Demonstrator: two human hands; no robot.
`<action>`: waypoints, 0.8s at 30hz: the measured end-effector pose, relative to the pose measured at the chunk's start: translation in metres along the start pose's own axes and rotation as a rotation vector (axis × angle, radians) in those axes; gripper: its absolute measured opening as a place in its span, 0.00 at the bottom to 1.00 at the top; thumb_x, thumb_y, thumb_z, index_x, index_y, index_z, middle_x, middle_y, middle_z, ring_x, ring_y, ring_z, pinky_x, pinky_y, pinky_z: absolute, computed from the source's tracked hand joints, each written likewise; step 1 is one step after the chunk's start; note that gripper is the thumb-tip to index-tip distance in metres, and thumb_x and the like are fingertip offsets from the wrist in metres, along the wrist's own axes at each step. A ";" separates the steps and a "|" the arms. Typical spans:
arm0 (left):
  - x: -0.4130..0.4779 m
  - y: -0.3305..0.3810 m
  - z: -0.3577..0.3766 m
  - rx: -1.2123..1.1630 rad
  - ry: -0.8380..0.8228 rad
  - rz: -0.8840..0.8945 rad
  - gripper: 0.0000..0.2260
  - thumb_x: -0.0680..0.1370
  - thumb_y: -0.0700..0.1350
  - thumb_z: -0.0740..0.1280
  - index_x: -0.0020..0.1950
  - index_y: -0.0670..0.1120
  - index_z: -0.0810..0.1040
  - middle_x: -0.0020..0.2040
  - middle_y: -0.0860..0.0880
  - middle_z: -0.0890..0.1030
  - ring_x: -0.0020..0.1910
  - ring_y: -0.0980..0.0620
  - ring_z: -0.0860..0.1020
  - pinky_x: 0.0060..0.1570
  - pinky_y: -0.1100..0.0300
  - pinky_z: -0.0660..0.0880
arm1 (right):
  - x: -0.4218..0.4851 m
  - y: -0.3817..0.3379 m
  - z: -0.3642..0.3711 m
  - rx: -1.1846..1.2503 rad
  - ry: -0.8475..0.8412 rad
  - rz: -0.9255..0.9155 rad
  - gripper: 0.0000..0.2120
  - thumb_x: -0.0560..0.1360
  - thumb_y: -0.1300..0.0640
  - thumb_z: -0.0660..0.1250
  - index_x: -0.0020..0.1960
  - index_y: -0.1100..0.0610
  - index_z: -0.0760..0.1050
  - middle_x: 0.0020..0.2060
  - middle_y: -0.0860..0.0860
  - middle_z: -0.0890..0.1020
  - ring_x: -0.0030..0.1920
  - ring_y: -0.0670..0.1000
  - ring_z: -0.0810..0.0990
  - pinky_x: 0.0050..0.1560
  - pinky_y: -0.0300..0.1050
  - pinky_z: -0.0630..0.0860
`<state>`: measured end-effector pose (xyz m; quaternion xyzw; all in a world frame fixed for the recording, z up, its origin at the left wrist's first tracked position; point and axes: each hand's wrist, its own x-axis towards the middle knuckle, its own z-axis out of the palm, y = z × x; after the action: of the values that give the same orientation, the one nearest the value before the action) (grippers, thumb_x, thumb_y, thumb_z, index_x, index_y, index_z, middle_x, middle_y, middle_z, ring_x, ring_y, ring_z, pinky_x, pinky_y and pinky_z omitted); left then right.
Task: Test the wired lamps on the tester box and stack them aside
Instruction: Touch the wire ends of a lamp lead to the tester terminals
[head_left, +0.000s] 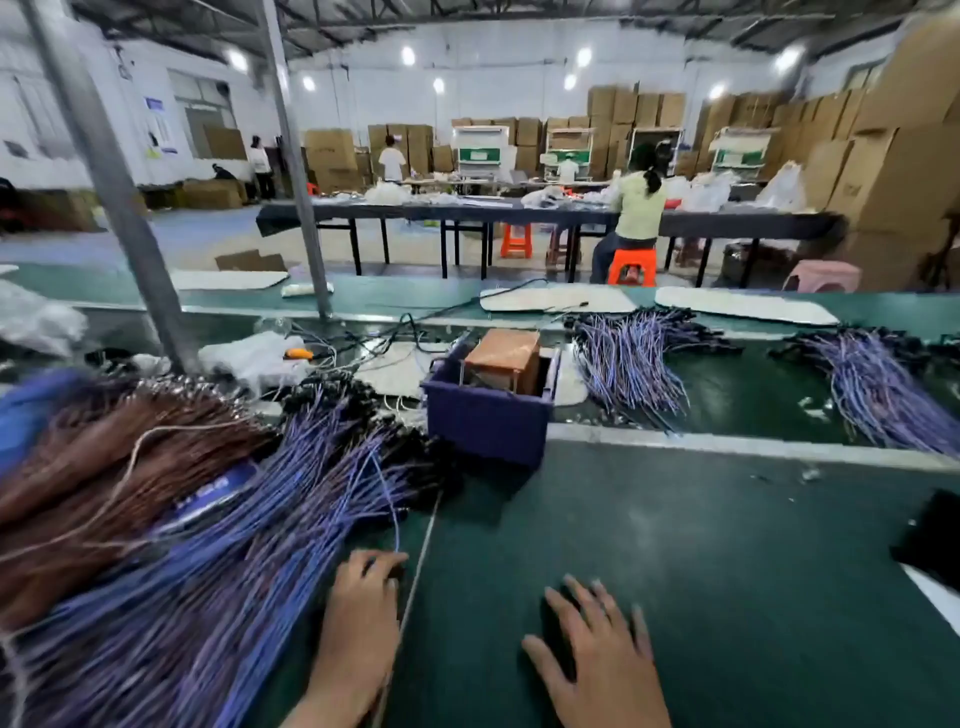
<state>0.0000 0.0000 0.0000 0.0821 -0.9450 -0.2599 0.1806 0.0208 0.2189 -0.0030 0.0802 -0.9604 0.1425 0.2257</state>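
Near the front edge of the desk (727, 561), the left hand (363, 618) curls against the heap of wired lamps (223, 561), seemingly pinching one through the blur; the right hand (597, 654) is spread, fingers apart. Beyond them stands the tester box (488, 415).

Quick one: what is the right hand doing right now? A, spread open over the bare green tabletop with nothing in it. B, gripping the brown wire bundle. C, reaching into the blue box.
A: the right hand has its fingers spread over the green tabletop and holds nothing, well short of the blue box and across from the brown wire bundle.
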 end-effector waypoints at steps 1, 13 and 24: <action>0.001 -0.001 -0.002 -0.063 -0.047 -0.046 0.15 0.77 0.33 0.62 0.60 0.45 0.78 0.56 0.45 0.77 0.55 0.47 0.75 0.58 0.57 0.69 | -0.002 0.000 -0.002 0.001 -0.095 0.031 0.20 0.75 0.36 0.60 0.60 0.45 0.79 0.64 0.44 0.77 0.68 0.48 0.72 0.69 0.60 0.63; 0.031 0.020 -0.065 -0.652 -0.108 -0.195 0.14 0.77 0.32 0.61 0.51 0.51 0.72 0.41 0.47 0.77 0.27 0.58 0.77 0.31 0.63 0.76 | 0.097 -0.081 -0.019 0.519 -0.382 -0.157 0.34 0.77 0.70 0.54 0.74 0.40 0.60 0.53 0.53 0.79 0.47 0.54 0.79 0.50 0.44 0.76; 0.179 0.029 -0.035 0.416 -0.165 -0.047 0.14 0.79 0.52 0.63 0.60 0.45 0.76 0.57 0.44 0.77 0.58 0.43 0.75 0.57 0.50 0.72 | 0.111 -0.065 0.067 0.751 -0.279 -0.190 0.15 0.76 0.63 0.62 0.60 0.53 0.79 0.50 0.44 0.81 0.51 0.41 0.79 0.54 0.32 0.72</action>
<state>-0.1534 -0.0357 0.0966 0.1182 -0.9877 -0.0693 0.0760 -0.0908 0.1270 0.0052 0.2641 -0.8512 0.4494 0.0606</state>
